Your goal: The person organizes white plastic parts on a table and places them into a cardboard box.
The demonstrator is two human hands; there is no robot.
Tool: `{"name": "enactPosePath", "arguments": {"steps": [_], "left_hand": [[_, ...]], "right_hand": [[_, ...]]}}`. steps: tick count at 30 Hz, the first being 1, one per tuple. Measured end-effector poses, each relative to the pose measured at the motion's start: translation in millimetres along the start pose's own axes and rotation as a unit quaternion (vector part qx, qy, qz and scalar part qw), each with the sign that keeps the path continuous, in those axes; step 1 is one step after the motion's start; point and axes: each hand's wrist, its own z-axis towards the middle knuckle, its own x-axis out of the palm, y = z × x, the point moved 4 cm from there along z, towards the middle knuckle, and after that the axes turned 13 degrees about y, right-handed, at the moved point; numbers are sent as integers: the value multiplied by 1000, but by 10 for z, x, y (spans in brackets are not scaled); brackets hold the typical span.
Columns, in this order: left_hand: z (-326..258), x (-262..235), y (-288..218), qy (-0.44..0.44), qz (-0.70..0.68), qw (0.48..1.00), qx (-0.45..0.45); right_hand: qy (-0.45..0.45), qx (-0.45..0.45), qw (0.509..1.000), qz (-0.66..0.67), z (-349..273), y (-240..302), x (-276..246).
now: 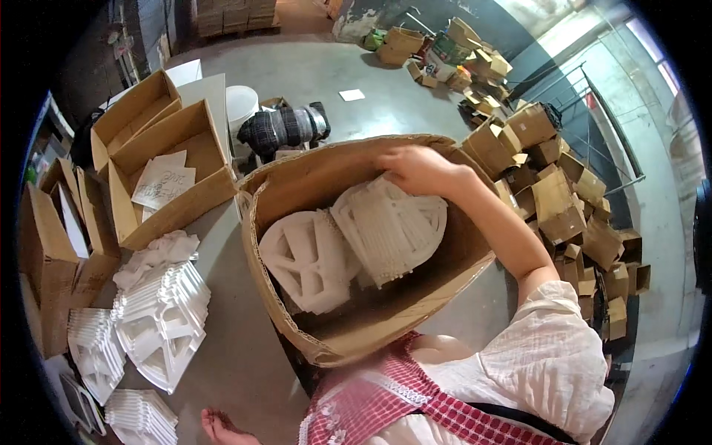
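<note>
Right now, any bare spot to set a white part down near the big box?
Bare grey tabletop lies between the big cardboard box and the stacks of white parts. Inside the box, the near floor is open. The left edge is crowded with open cartons; the right hand occupies the far rim.

Open-topped cardboard box [415, 297]: two stacks of white moulded parts [356, 245] fill its middle; free room remains along near wall only.
</note>
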Motion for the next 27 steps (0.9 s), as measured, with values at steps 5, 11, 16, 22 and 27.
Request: {"name": "enactPosePath", "arguments": {"steps": [5,11,16,22,27], "left_hand": [[-37,485,199,81,47,996,-8],[-46,507,308,64,83,991,81],[-225,596,249,-2,186,971,152],[-277,681,311,-47,340,921,183],[-388,797,246,-53,328,919,214]], "right_hand": [[260,46,964,-42,-14,-240,995],[273,136,943,129,117,-113,1560],[204,159,940,221,162,-221,1844],[113,198,919,321,208,-389,2206],[131,215,877,409,152,-421,2155]]}}
